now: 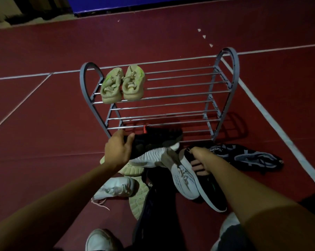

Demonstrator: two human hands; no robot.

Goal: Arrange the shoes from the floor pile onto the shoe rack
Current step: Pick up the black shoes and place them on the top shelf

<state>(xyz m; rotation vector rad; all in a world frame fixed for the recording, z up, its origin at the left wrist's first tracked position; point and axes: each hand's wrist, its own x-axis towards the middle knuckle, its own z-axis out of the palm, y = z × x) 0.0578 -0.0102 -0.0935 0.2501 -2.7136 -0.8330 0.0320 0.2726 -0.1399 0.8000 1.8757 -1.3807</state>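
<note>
head cam, single view | worn high, looks forward and steeply down | near over both forearms and floor shoe pile (164, 171) | grey metal tube shoe rack (160, 98) just beyond, mid-frame | wide-angle

Scene dim overall, colours muddy. Light falls from near camera side: forearms and left hand (117, 151) fairly lit, floor (44, 105) fading darker toward far edge. Shoe rack (227, 69) throws barred shadow on floor to its right. Faint glints on metal bars beyond left fingertips. Black shoe (158, 140) in left fingers nearly lost in shadow, detail gone. Right hand (200, 160) half shaded underneath. Wide-angle bend: floor lines curve toward frame edges. Slight softness, noise in dark corners.
</note>
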